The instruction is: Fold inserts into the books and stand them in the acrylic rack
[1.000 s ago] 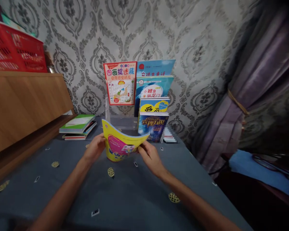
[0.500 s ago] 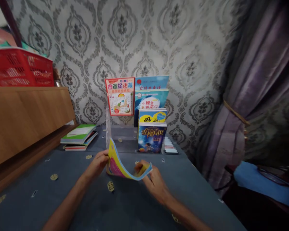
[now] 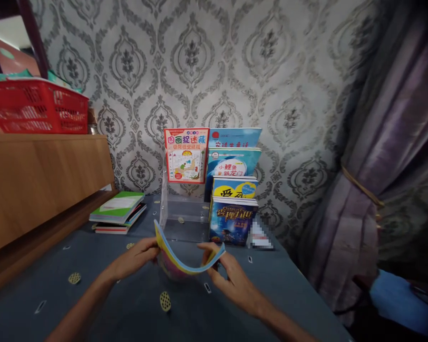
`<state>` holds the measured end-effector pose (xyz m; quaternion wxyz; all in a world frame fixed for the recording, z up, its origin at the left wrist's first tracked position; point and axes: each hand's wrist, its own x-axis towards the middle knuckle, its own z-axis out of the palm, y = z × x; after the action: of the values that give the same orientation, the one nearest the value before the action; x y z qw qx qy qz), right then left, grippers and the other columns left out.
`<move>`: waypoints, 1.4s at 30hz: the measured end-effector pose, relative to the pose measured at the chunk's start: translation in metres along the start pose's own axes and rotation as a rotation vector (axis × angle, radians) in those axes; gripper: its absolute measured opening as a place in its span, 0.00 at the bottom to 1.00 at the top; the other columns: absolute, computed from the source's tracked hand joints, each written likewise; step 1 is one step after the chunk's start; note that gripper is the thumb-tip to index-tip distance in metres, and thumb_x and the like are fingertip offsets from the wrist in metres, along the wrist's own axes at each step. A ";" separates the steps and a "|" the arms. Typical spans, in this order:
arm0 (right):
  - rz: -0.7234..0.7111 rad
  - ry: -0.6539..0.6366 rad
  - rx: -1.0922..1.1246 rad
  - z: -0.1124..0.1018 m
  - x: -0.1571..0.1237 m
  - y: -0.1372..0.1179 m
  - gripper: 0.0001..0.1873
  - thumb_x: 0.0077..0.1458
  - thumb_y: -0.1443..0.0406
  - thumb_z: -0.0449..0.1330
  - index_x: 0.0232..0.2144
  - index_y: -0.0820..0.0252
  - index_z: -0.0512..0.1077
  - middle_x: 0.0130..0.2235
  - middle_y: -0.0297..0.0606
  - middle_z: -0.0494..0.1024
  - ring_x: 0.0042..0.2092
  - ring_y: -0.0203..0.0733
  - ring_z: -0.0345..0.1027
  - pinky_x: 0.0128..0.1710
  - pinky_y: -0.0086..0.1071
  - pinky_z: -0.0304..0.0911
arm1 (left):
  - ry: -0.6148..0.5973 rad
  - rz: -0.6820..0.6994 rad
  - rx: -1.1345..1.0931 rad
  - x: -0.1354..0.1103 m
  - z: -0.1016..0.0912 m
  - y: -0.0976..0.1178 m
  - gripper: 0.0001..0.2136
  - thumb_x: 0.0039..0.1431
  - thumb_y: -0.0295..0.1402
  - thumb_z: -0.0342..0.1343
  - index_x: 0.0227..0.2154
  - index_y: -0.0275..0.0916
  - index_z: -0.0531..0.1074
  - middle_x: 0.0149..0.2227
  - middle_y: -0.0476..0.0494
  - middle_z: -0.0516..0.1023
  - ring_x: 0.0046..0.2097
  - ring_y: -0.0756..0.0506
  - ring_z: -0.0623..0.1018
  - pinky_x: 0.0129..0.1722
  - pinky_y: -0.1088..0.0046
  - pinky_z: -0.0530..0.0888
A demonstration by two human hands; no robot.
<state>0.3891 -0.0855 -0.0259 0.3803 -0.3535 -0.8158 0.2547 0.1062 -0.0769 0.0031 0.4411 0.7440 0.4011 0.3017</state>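
Observation:
A thin, flexible book (image 3: 180,269) with a yellow and pink cover bows downward between my two hands above the table. My left hand (image 3: 142,255) pinches its left edge, and my right hand (image 3: 228,275) is closed around the right edge. Behind it stands a clear tiered book rack (image 3: 185,227). On the rack's top left leans a red-bordered picture book (image 3: 186,156). Its right side bears blue books (image 3: 231,161), a yellow book (image 3: 233,187) and, in front, a dark blue book (image 3: 231,223). The held book is slightly blurred.
A stack of books (image 3: 117,209) with a green cover on top lies at the left of the table (image 3: 103,313). Beside it is a wooden cabinet (image 3: 46,175) bearing a red basket (image 3: 39,107). A purple curtain (image 3: 356,237) hangs at the right, near a blue cloth (image 3: 403,299).
The held book has tipped so that less of its cover faces me and it bows more evenly. My left hand has lowered a little. The whole view has shifted slightly.

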 end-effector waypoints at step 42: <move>-0.340 0.318 0.127 -0.135 0.232 -0.061 0.14 0.54 0.53 0.60 0.35 0.56 0.70 0.33 0.35 0.74 0.36 0.41 0.69 0.42 0.40 0.70 | 0.404 0.615 -0.314 0.163 -0.158 0.096 0.17 0.41 0.36 0.70 0.37 0.39 0.80 0.40 0.44 0.81 0.34 0.49 0.74 0.25 0.79 0.68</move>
<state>0.3669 0.0753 0.1966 0.5629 -0.2221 -0.7758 0.1786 0.0921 0.1010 0.1729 0.3509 0.6785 0.1871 0.6176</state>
